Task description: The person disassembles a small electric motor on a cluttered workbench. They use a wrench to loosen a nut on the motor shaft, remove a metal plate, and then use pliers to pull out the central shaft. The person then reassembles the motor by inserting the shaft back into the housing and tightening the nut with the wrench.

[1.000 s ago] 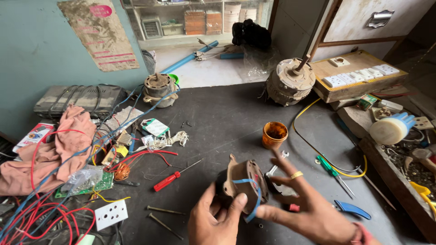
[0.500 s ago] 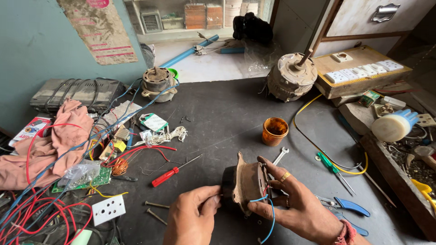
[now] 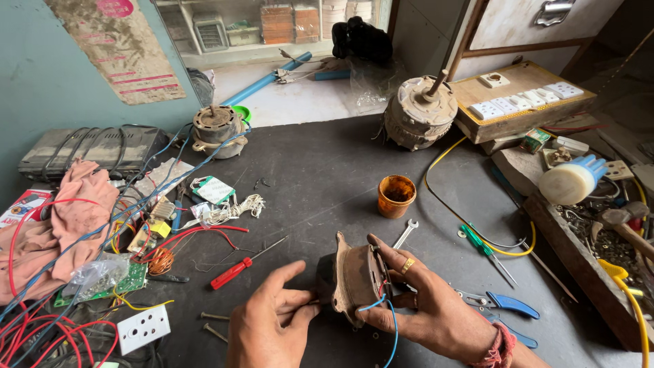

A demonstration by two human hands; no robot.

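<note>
A small brown motor (image 3: 354,279) with a blue wire (image 3: 392,327) hanging from it is held just above the dark table (image 3: 320,177), near its front edge. My right hand (image 3: 426,307) grips the motor's right side, with a ring on one finger. My left hand (image 3: 269,324) pinches its left end, thumb and fingers against the dark back part. A red-handled screwdriver (image 3: 235,270) lies just left of the hands. A small spanner (image 3: 405,234) lies beyond the motor.
An orange cup (image 3: 396,195) stands mid-table. A green screwdriver (image 3: 485,251) and blue-handled pliers (image 3: 501,303) lie to the right. Two larger motors (image 3: 421,112) (image 3: 214,129) sit at the back. Tangled red and blue wires, a pink cloth (image 3: 71,211) and a white socket plate (image 3: 143,329) crowd the left.
The motor has come lower and been turned in the hands. My left hand has closed in on its left end. The view has tilted down a little.
</note>
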